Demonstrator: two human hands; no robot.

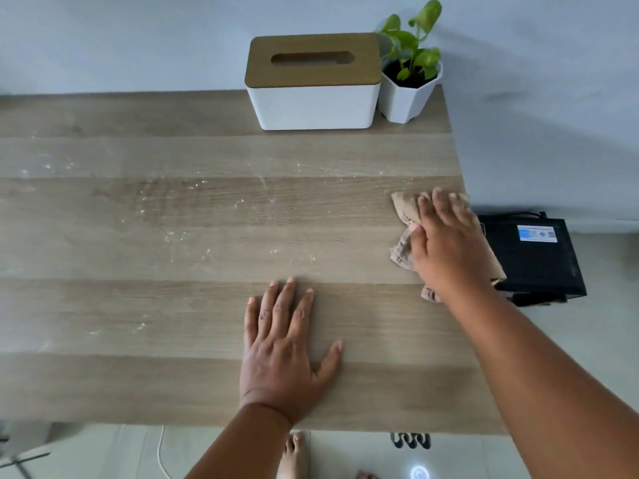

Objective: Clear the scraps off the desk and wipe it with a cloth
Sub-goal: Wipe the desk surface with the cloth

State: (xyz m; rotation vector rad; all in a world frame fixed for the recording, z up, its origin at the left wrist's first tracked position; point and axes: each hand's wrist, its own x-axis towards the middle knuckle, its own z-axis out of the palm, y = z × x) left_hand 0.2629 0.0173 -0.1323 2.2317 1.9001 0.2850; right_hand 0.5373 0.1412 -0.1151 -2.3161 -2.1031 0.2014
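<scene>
A beige cloth [404, 209] lies crumpled at the right edge of the wooden desk [173, 305]. My right hand [446, 247] lies flat on the cloth with straight fingers, pressing it onto the desk; part of the cloth hangs past the edge. My left hand [283, 344] rests flat on the bare desk near the front, fingers spread, holding nothing. Pale streaks and small white specks [173, 216] are scattered over the left and middle of the desk.
A white tissue box with a wooden lid [313, 81] and a white potted plant [409, 84] stand at the desk's back right. A black device [532, 257] sits on the floor right of the desk. My bare feet and a cable show below the front edge.
</scene>
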